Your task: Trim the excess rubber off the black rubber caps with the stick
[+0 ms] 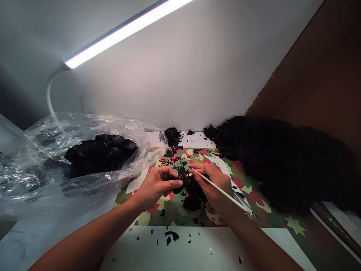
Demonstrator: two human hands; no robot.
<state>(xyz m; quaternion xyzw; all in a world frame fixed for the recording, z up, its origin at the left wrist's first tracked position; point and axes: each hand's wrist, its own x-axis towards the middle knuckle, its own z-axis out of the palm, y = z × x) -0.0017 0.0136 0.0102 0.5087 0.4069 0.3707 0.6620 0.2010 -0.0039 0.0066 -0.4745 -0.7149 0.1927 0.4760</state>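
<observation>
Between thumb and fingers, my left hand [161, 183] pinches a small round black rubber-like piece [177, 186]. My right hand [213, 178] is closed around a thin white stick [218, 189], its tip pointing at the piece and its shaft running back over the wrist. The stick's exact kind is unclear. Below and between both hands lies a little heap of black pieces [193, 201]. Torn black scraps [172, 160] are scattered on the camouflage-patterned mat [152, 217] just beyond my fingers.
At left, a clear plastic bag [93, 120] holds round black parts [104, 152]. A large dark pile [270, 154] rises at right beside a cardboard panel [318, 71]. A lit lamp [126, 35] hangs above. White sheet [146, 252] with black bits lies in front.
</observation>
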